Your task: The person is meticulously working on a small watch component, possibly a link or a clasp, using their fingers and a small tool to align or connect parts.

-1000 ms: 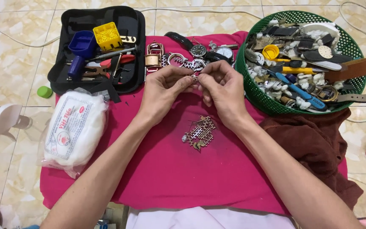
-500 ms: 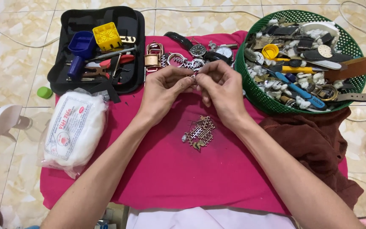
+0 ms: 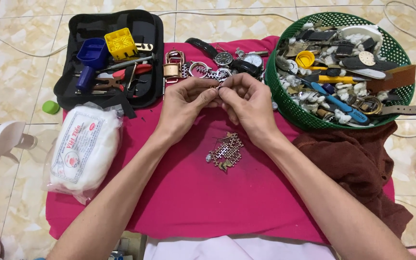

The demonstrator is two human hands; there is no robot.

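Your left hand [image 3: 185,107] and right hand [image 3: 247,103] meet fingertip to fingertip, pinching a tiny metal part [image 3: 216,87] between them. Just below your fingers a loose watch bracelet piece [image 3: 226,152] lies on the pink cloth [image 3: 193,192]. Just beyond your fingertips sit watches [image 3: 225,58]; right of them, the green basket [image 3: 290,103].

Beige marbled tile floor [image 3: 10,72] w/ white cable [image 3: 227,13]; even, soft light.

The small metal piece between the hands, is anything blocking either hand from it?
Nothing visible does. The left hand and right hand both already pinch the small metal piece at their fingertips, above the pink cloth.
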